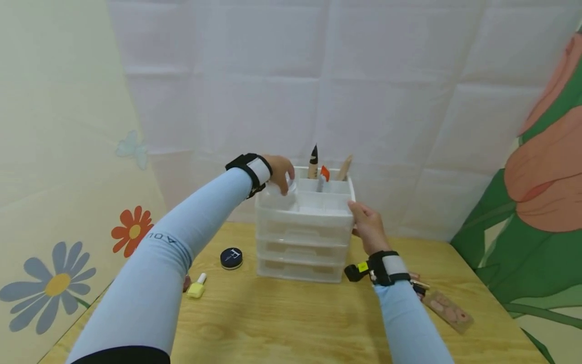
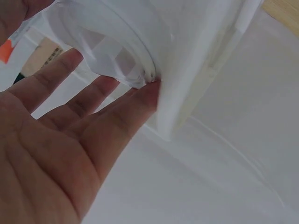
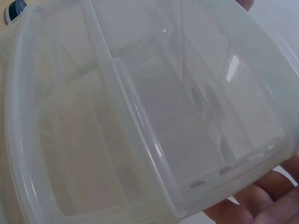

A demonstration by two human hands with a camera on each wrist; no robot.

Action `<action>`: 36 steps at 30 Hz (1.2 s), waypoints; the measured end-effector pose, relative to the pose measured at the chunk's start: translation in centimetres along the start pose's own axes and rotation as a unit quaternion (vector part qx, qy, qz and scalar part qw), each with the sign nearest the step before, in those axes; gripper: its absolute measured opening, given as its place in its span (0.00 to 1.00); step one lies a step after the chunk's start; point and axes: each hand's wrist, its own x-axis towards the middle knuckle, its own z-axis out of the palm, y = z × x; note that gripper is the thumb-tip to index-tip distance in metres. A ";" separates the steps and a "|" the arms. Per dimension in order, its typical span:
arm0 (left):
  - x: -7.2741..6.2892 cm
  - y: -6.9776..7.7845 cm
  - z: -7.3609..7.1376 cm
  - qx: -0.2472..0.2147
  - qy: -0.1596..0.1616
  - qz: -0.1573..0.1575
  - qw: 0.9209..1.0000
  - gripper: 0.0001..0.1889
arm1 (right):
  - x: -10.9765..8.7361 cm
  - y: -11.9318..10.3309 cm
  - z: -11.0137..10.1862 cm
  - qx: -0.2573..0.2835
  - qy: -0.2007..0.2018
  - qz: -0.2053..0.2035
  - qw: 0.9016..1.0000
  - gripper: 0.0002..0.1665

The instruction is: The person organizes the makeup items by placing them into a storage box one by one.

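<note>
A white, translucent drawer organizer (image 1: 303, 235) stands upright on the wooden table. At its top left, my left hand (image 1: 279, 169) holds a clear round container (image 2: 100, 49), with thumb and fingers spread around its rim. Whether that container touches the compartment floor cannot be seen. My right hand (image 1: 370, 227) grips the organizer's upper right edge, its fingers partly hidden behind the side. The top compartments hold a black-tipped beige tube (image 1: 313, 167), an orange-topped item (image 1: 325, 173) and a beige stick-like item (image 1: 346, 168). All the drawers are closed.
Left of the organizer lie a round dark compact (image 1: 231, 258) and a yellow bottle with a white cap (image 1: 197, 286). Beside the right forearm are a flat brownish palette (image 1: 449, 311) and small cosmetics partly hidden by the wrist. A white cloth (image 1: 254, 86) hangs behind the table.
</note>
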 end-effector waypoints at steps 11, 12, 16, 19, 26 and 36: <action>3.2 -1.6 1.9 0.014 -0.031 -0.008 0.999 0.29 | -0.1 0.0 0.6 -0.003 -0.005 -0.002 1.000 0.40; 3.3 -1.7 2.0 0.014 -0.031 -0.009 0.999 0.30 | -0.1 0.0 0.6 -0.004 -0.005 -0.001 1.000 0.40; 3.4 -1.9 2.1 0.006 -0.029 -0.014 0.999 0.31 | -0.1 0.0 0.7 -0.006 -0.005 -0.004 1.000 0.40; 3.5 -2.0 2.2 -0.002 -0.026 -0.018 0.999 0.31 | -0.1 0.0 0.7 -0.008 -0.002 -0.004 1.000 0.40; 3.7 -2.0 2.5 -0.009 -0.023 -0.032 0.999 0.31 | -0.2 -0.1 0.8 -0.005 0.001 0.000 1.000 0.40; 3.7 -2.0 2.9 0.030 -0.006 -0.022 0.999 0.31 | 0.1 -0.1 1.0 0.002 -0.002 -0.011 1.000 0.40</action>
